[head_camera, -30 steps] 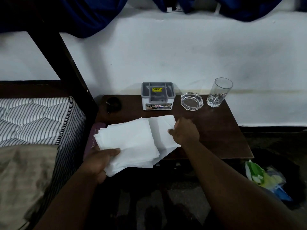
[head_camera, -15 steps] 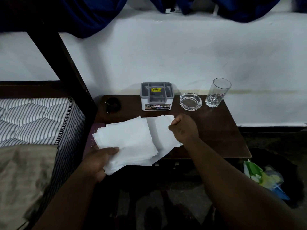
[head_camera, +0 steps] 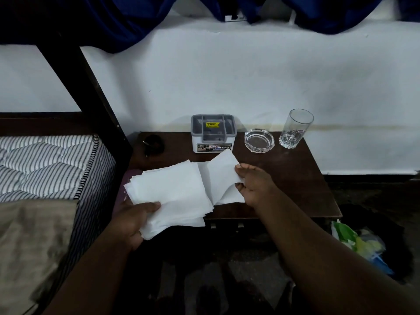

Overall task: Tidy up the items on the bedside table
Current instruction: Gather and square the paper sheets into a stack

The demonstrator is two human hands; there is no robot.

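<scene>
The stack of white napkins sits over the front left part of the table, partly overhanging its front edge. The sheets are fanned and not squared. The left hand supports the stack from its lower left corner, the grip pinching the sheets between thumb on top and fingers beneath. The right hand is at the right side of the spread, the grip pinching a loose napkin whose upper corner is lifted clear of the rest.

Behind the napkins, against the wall, a grey-lidded holder box stands upright; its top compartments appear to hold no napkins. To its right are a glass ashtray and, just beside that, an upright drinking glass. A small dark object lies at the rear left corner; its type cannot be determined.

Status, judged: the napkins are being gathered, but alignment is incomplete. Remaining: add the loose sheet to the stack, square the edges, and place the stack, probably in or by the holder box. The rear row already looks orderly.
</scene>
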